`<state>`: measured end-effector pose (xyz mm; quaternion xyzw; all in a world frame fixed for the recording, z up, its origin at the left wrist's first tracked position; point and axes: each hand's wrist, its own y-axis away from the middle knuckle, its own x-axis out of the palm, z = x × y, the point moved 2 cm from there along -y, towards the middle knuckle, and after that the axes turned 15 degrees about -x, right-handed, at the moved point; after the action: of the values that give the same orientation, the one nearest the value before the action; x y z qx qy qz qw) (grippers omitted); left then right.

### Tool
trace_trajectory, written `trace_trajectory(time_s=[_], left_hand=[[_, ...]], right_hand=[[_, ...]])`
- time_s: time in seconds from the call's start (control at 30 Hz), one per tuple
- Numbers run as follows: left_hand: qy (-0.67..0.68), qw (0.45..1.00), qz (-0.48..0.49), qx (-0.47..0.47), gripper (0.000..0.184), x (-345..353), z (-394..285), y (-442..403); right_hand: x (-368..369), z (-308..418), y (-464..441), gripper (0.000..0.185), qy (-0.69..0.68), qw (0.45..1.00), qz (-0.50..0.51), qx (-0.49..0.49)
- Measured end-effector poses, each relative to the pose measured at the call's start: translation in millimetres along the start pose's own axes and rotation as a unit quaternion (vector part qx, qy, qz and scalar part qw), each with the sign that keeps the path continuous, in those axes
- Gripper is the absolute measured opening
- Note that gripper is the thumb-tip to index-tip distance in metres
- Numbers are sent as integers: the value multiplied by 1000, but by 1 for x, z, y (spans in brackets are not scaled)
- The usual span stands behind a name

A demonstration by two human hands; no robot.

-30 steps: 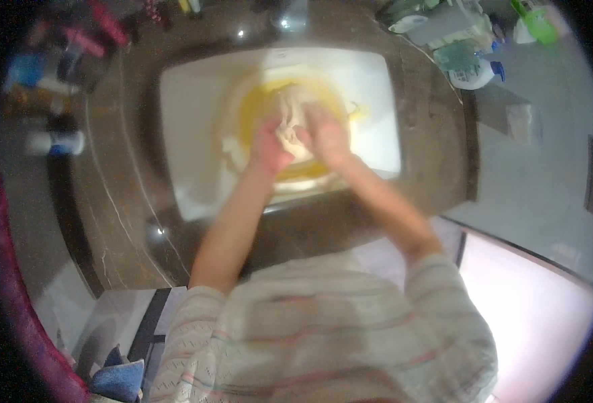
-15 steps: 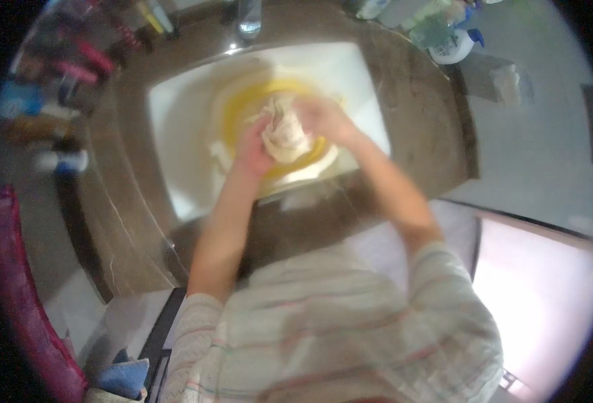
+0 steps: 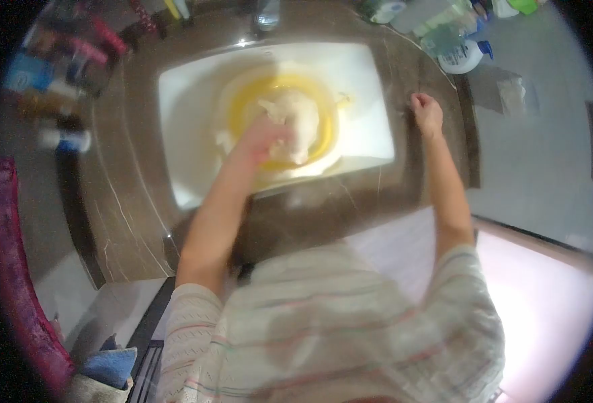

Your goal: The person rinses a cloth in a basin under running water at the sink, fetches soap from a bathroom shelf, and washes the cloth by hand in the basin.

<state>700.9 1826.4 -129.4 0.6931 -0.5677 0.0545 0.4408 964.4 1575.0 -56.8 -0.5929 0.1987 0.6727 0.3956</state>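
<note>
A bunched cream cloth [image 3: 302, 117] lies in a round yellow basin [image 3: 326, 134] that stands in the white sink [image 3: 367, 87]. My left hand [image 3: 266, 138] is down in the basin, closed on the near left side of the cloth; its fingers are blurred. My right hand [image 3: 427, 113] is away from the cloth, above the brown counter to the right of the sink. Its fingers are curled together, and whatever they may hold is too small or hidden to see.
A tap [image 3: 267, 15] stands behind the sink. A white pump bottle [image 3: 461, 57] with a blue top and other bottles crowd the back right. Various toiletries line the left side, with a white bottle [image 3: 68, 140] nearest. A purple-red cloth [image 3: 24, 269] hangs far left.
My right hand has left the cloth and moved right, out over the counter. The cloth has gone from being held up between both hands to lying lower in the basin, under my left hand.
</note>
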Motion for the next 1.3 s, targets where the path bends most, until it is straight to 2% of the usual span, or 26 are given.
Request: trace_trajectory(time_s=[0.03, 0.1, 0.13, 0.17, 0.2, 0.23, 0.3, 0.33, 0.37, 0.4, 0.47, 0.53, 0.6, 0.63, 0.7, 0.8, 0.9, 0.93, 0.97, 1.07, 1.17, 1.27, 1.3], left_hand=[[-47, 999, -19, 4, 46, -3, -2, -2], [-140, 989, -56, 14, 40, -9, -4, -7], [-161, 985, -61, -1, 41, -11, -4, -11], [-183, 981, -66, -17, 42, -12, -6, -15], [-205, 976, -70, -32, 45, -13, -6, -17], [-228, 972, -52, -17, 43, -5, -17, -8], [-268, 963, -20, 8, 40, 15, -37, 15], [-300, 953, -48, -4, 38, 3, -37, 15], [-331, 941, -75, -15, 37, -11, -39, 13], [-361, 927, -102, -24, 36, -18, -43, 14], [-226, 962, -154, 12, 33, -33, -50, 33], [-136, 974, -181, 23, 31, -51, -51, 47], [-97, 977, -189, 5, 30, -67, -47, 51], [-206, 955, -212, -25, 31, -74, -48, 53], [-415, 871, -249, -86, 34, -74, -58, 64], [-599, 753, -262, -80, 36, -42, -95, 107], [-558, 762, -261, 198, 45, -28, -99, 99], [-458, 860, -136, 182, 50, -32, -71, 64], [-340, 926, -7, 161, 55, -34, -46, 31], [-574, 811, -110, 16, 62, -12, -60, 36], [-360, 926, -101, -56, 59, -30, -51, 41], [-177, 966, -179, -59, 49, -40, -49, 38], [-86, 982, -166, -26, 45, -46, -41, 28]], right_hand=[[-2, -1, -2, 21, 60, 998, 6, -15], [-13, 27, -9, 25, -33, 990, -43, -132], [-16, 64, -7, 32, -237, 965, 10, -111], [-13, 105, -3, 45, -406, 902, 120, -92], [-13, 144, 3, 60, -482, 831, 234, -150], [-8, 174, 9, 67, -501, 796, 299, -164], [17, 192, 10, 66, -440, 781, 351, -271], [30, 201, 11, 65, -412, 767, 370, -324], [51, 199, 12, 63, -365, 769, 400, -339], [58, 198, 12, 58, -377, 775, 412, -296], [67, 201, 13, 50, -402, 783, 428, -208], [55, 199, 10, 44, -463, 800, 374, -74], [51, 200, 9, 36, -481, 794, 367, -69], [51, 200, 6, 34, -468, 801, 364, -76], [48, 205, 7, 31, -475, 797, 359, -99], [35, 221, 5, 29, -504, 767, 375, -128], [34, 229, 2, 27, -505, 739, 429, -123], [32, 237, 2, 26, -521, 722, 437, -126], [28, 244, 1, 26, -536, 705, 446, -132], [9, 248, -8, 25, -503, 740, 410, -177], [9, 226, -8, 32, -477, 756, 428, -130], [34, 202, -4, 39, -460, 765, 440, -101], [34, 205, 1, 40, -458, 769, 439, -74]])
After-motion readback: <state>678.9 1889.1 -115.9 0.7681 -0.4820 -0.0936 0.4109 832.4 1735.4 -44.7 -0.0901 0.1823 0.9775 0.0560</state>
